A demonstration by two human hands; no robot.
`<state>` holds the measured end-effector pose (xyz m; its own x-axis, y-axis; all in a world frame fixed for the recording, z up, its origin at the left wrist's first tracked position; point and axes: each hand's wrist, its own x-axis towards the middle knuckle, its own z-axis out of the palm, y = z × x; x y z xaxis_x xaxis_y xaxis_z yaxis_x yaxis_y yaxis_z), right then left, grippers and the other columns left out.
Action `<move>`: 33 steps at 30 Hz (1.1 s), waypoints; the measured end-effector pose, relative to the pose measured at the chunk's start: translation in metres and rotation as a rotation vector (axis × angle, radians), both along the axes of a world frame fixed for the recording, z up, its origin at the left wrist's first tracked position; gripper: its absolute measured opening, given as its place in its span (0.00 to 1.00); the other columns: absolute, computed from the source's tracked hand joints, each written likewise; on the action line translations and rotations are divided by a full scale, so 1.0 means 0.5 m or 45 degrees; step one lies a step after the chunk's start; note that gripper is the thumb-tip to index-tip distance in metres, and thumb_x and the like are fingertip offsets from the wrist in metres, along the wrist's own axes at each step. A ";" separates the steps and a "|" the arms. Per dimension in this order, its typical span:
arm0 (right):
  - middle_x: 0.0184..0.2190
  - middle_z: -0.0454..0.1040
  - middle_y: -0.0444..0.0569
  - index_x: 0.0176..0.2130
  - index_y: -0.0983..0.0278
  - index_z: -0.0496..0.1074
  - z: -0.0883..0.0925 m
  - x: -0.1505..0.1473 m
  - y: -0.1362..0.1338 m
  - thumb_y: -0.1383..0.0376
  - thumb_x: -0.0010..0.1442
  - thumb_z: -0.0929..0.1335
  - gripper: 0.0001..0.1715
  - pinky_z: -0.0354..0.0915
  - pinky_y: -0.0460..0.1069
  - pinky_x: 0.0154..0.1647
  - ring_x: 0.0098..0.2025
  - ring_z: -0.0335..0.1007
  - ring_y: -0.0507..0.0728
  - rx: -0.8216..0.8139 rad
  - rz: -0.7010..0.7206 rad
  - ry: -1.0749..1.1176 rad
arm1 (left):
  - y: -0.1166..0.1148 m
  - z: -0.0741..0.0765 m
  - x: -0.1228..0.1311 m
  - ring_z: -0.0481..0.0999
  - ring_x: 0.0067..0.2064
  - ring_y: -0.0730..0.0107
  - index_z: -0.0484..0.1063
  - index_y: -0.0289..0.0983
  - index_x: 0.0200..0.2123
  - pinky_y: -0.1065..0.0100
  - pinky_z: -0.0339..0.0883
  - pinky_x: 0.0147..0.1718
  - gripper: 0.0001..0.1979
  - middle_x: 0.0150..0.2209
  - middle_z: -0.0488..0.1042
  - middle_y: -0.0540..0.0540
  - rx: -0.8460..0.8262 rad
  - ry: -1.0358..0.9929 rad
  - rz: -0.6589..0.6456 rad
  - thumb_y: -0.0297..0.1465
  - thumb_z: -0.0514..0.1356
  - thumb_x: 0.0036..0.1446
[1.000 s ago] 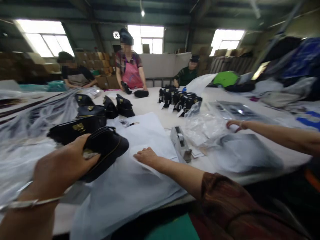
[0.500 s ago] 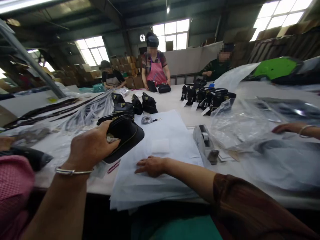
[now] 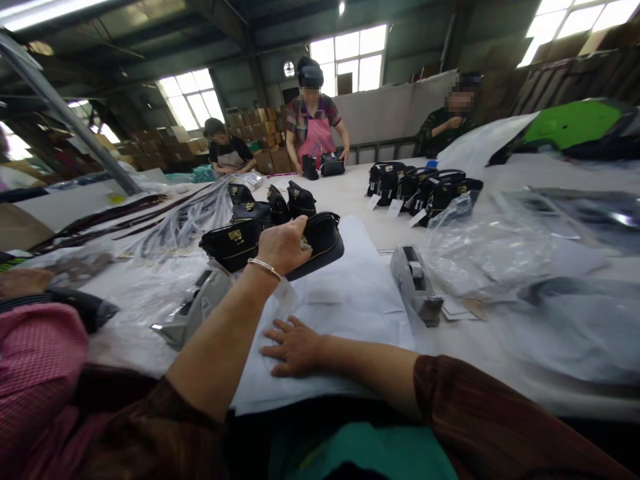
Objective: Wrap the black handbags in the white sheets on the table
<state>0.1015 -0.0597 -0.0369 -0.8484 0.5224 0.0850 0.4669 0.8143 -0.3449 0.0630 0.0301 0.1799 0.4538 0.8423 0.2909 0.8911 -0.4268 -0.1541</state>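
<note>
My left hand (image 3: 286,245) is closed around a small black handbag (image 3: 324,241) with a gold zip line, held above the far part of the white paper sheets (image 3: 350,283). A pale tag (image 3: 286,293) hangs below my wrist. Flat on the near part of the sheets, fingers spread, lies my right hand (image 3: 295,347); it holds nothing. Just left of the held bag stands another black handbag (image 3: 233,243) with a gold clasp, and several more black bags (image 3: 253,211) stand behind it.
A grey tape dispenser (image 3: 415,283) stands right of the sheets, another tape dispenser (image 3: 193,307) to the left. Tagged black handbags (image 3: 425,190) and clear plastic bags (image 3: 480,250) are at the right. A co-worker's pink sleeve (image 3: 43,360) is close on the left; people work across the table.
My left hand has carried the handbag rightward over the sheets, uncovering the left tape dispenser and a clasped bag. My right hand stays on the paper, its fingers more spread. The co-worker's hand at right is gone from view.
</note>
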 end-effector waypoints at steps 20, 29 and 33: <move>0.71 0.56 0.55 0.67 0.56 0.64 0.000 0.006 0.007 0.42 0.68 0.61 0.36 0.47 0.73 0.68 0.73 0.46 0.73 0.001 -0.021 0.069 | 0.157 -0.112 -0.019 0.73 0.55 0.45 0.56 0.30 0.68 0.52 0.63 0.50 0.34 0.55 0.74 0.30 0.032 0.256 -0.206 0.30 0.57 0.59; 0.72 0.55 0.52 0.67 0.54 0.63 -0.006 0.006 0.006 0.41 0.68 0.60 0.37 0.45 0.72 0.69 0.73 0.44 0.72 -0.012 -0.039 0.057 | 0.138 -0.175 -0.047 0.70 0.60 0.45 0.58 0.29 0.68 0.50 0.60 0.56 0.29 0.59 0.72 0.28 0.089 0.169 -0.286 0.29 0.53 0.65; 0.71 0.56 0.51 0.67 0.53 0.63 0.002 0.006 0.005 0.41 0.67 0.61 0.36 0.48 0.71 0.68 0.73 0.44 0.71 0.034 -0.042 0.034 | 0.121 -0.229 -0.004 0.67 0.64 0.46 0.56 0.30 0.69 0.48 0.57 0.60 0.28 0.63 0.68 0.30 0.071 0.079 -0.309 0.29 0.50 0.68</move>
